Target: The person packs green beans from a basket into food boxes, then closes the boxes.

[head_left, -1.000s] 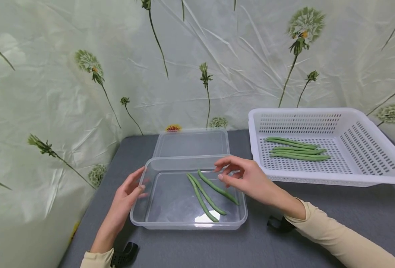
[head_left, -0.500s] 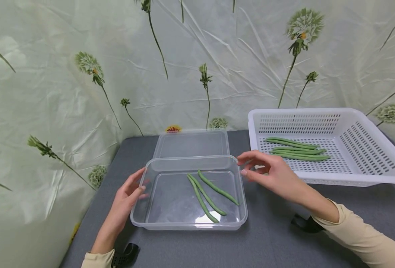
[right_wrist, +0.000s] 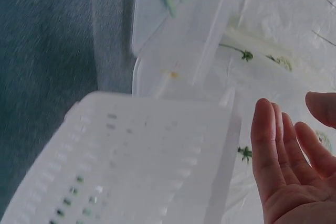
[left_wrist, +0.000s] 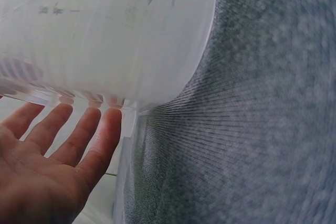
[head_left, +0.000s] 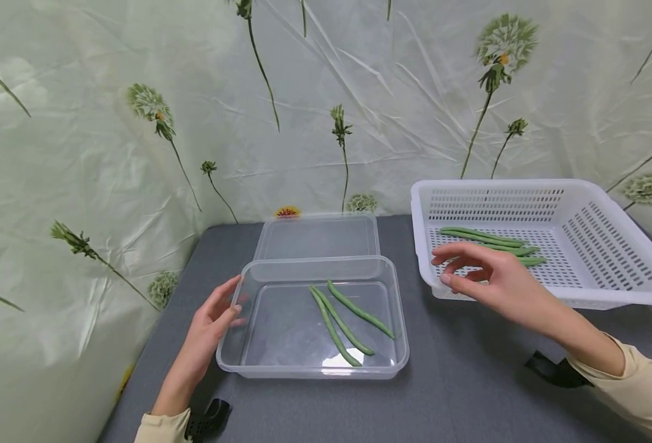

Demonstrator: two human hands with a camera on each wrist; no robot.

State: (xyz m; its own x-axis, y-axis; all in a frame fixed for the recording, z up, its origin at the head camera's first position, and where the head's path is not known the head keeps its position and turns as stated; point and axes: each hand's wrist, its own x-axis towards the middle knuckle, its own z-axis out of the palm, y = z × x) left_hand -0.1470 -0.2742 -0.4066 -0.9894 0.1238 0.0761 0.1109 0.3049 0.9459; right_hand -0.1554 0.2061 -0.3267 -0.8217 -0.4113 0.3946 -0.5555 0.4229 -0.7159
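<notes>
My left hand (head_left: 204,332) rests against the left wall of a clear plastic container (head_left: 312,373); in the left wrist view its straight fingertips touch that wall. Inside the container lie three green beans (head_left: 339,326), slanting across its right half. My right hand (head_left: 497,280) hovers over the near left edge of a white perforated basket (head_left: 636,295), fingers loosely bent and holding nothing. More green beans (head_left: 481,235) lie in a row on the basket's floor, partly hidden by that hand. In the right wrist view the thumb stands apart from the fingers.
A clear flat lid (head_left: 317,237) lies behind the container on the grey table (head_left: 359,409). A flower-printed sheet (head_left: 304,123) hangs along the back and left. Black wrist straps (head_left: 555,369) sit near both sleeves.
My right hand has moved right, from above the container to the basket's near left edge. My left hand and the beans have stayed where they were.
</notes>
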